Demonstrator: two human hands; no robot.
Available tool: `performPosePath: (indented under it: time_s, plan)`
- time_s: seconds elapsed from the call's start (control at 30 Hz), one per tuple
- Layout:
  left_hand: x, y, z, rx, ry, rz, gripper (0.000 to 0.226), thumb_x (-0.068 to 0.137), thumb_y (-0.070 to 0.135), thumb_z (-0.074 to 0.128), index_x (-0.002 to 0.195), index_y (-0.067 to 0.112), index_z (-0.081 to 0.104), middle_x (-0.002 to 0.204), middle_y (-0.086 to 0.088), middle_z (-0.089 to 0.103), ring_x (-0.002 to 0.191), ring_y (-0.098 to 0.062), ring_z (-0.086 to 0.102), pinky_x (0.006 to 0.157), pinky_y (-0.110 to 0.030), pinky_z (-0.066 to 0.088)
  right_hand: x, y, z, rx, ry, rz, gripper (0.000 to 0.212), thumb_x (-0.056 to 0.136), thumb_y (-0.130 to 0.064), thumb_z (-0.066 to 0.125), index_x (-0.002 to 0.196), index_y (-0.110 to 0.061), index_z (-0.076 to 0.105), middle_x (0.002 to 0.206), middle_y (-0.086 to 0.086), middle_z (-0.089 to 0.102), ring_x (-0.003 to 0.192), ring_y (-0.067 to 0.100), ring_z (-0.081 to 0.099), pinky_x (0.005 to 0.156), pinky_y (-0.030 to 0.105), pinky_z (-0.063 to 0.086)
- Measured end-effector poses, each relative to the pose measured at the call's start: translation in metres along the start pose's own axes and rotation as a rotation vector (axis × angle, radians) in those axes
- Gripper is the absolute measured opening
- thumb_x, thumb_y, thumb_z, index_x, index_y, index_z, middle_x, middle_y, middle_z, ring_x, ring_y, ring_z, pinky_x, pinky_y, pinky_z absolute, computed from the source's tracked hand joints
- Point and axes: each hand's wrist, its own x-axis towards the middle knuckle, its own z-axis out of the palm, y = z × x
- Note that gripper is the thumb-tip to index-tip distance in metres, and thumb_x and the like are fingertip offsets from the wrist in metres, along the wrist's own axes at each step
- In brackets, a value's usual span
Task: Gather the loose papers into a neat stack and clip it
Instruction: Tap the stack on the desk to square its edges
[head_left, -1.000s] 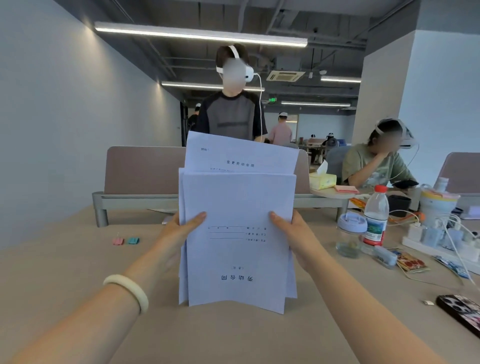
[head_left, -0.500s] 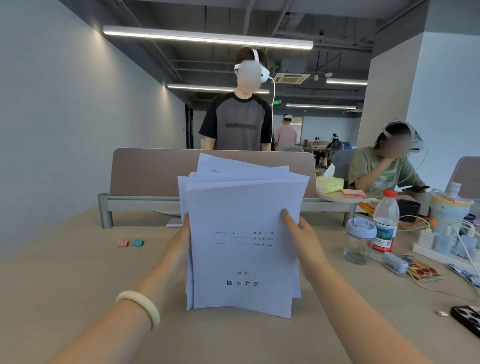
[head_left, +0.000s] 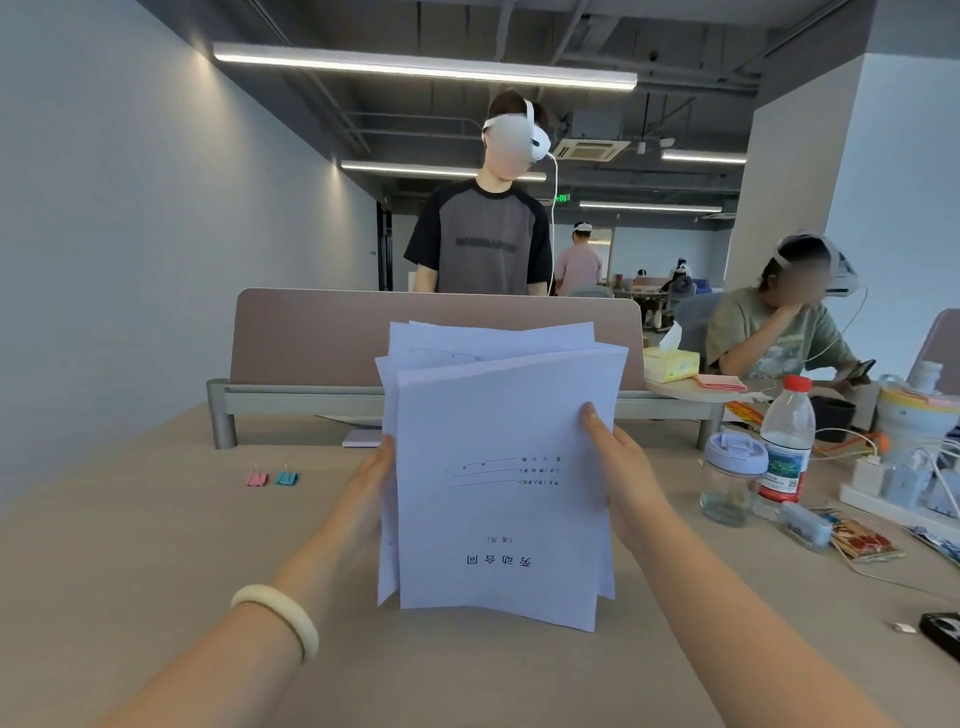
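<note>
Because the papers (head_left: 498, 467), upright at frame centre with their lower edge on the table (head_left: 156, 571), fan unevenly on top, a slack squeeze could let back sheets slip out. The right hand (head_left: 618, 467) pinches the right edge, thumb in front. The left hand (head_left: 371, 483) presses the left edge, its fingers hidden, so I cannot tell their curl.

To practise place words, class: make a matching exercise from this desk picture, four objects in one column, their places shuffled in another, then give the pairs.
1 white paper stack
2 pink binder clip
3 clear plastic water bottle with red cap
4 yellow tissue box

A on the table, right of the papers
B beyond the brown partition's right end
C held upright between the left hand and right hand
D on the table's left, beside the teal binder clip

Pairs: 1-C, 2-D, 3-A, 4-B
</note>
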Motion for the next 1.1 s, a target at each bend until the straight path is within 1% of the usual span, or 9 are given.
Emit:
performPosePath:
  time_s: [0.07,0.17,0.23,0.37,0.5,0.63,0.8,0.97,1.1]
  plan:
    - [0.000,-0.012,0.006,-0.022,-0.007,-0.042,0.037,0.093,0.049,0.042,0.102,0.022,0.066,0.105,-0.007,0.068,0.089,-0.023,0.065,0.077,-0.036,0.051,0.002,0.001,0.001,0.006,0.025,0.024,0.044,0.086,-0.055,0.055,0.113,-0.022,0.063,0.112,-0.005,0.070,0.102,0.017,0.066,0.084,0.036,0.052]
    - [-0.001,-0.024,0.012,-0.021,0.003,-0.073,0.045,0.095,0.053,0.035,0.088,0.028,0.071,0.090,-0.003,0.072,0.076,-0.018,0.069,0.072,-0.034,0.051,0.004,0.001,0.000,0.008,0.014,0.039,0.048,0.084,-0.057,0.055,0.116,-0.021,0.062,0.112,-0.005,0.070,0.102,0.016,0.066,0.078,0.034,0.051]
    - [-0.001,-0.024,0.011,-0.006,-0.016,-0.056,0.048,0.095,0.055,0.030,0.097,0.029,0.070,0.093,0.000,0.076,0.083,-0.016,0.072,0.073,-0.033,0.055,0.002,0.000,-0.002,-0.011,0.001,0.040,0.047,0.084,-0.057,0.056,0.115,-0.021,0.063,0.111,-0.006,0.070,0.102,0.015,0.066,0.074,0.032,0.051]
    - [0.004,-0.011,0.001,0.101,0.100,0.096,0.043,0.093,0.055,0.039,0.122,0.031,0.058,0.124,0.004,0.066,0.117,-0.021,0.060,0.098,-0.042,0.047,-0.001,-0.001,0.002,-0.040,0.065,-0.036,0.031,0.089,-0.041,0.059,0.101,-0.013,0.066,0.099,-0.002,0.072,0.089,0.017,0.068,0.068,0.029,0.052]
    - [-0.005,-0.002,0.014,0.096,0.003,0.122,0.051,0.092,0.060,0.022,0.102,0.033,0.063,0.096,0.015,0.073,0.086,0.003,0.069,0.073,-0.018,0.054,0.003,0.002,0.016,-0.070,0.229,-0.148,0.021,0.092,-0.032,0.056,0.090,-0.011,0.059,0.090,0.001,0.065,0.076,0.016,0.061,0.062,0.027,0.046]
    - [-0.011,-0.002,0.019,0.283,0.034,0.265,0.029,0.092,0.029,0.054,0.120,0.024,0.053,0.109,0.017,0.065,0.094,0.008,0.065,0.069,-0.009,0.051,0.005,0.004,0.024,-0.082,0.249,-0.193,0.022,0.093,-0.029,0.054,0.101,-0.009,0.058,0.091,0.000,0.062,0.076,0.014,0.058,0.061,0.024,0.045]
    - [-0.007,-0.005,0.015,0.396,0.181,0.282,0.015,0.097,0.018,0.044,0.101,0.019,0.058,0.088,0.009,0.062,0.084,-0.015,0.059,0.071,-0.027,0.046,-0.005,0.016,0.002,-0.129,0.067,-0.100,0.025,0.094,-0.029,0.052,0.114,-0.014,0.056,0.107,-0.001,0.066,0.088,0.012,0.064,0.065,0.023,0.051]
    - [-0.014,0.005,0.030,0.368,0.220,0.363,0.016,0.098,0.018,0.041,0.104,0.018,0.056,0.087,0.013,0.062,0.077,-0.004,0.059,0.059,-0.013,0.046,-0.015,0.024,0.001,-0.162,0.115,-0.131,0.015,0.098,-0.028,0.045,0.105,-0.022,0.056,0.112,0.000,0.066,0.098,0.017,0.065,0.087,0.038,0.053]
    - [-0.016,0.028,0.030,0.331,0.158,0.390,0.015,0.099,0.024,0.040,0.105,0.023,0.053,0.094,0.010,0.061,0.083,-0.001,0.057,0.071,-0.015,0.045,-0.014,0.000,0.000,-0.163,0.058,-0.208,0.023,0.099,-0.028,0.043,0.115,-0.018,0.055,0.107,-0.007,0.065,0.088,0.002,0.062,0.065,0.017,0.051]
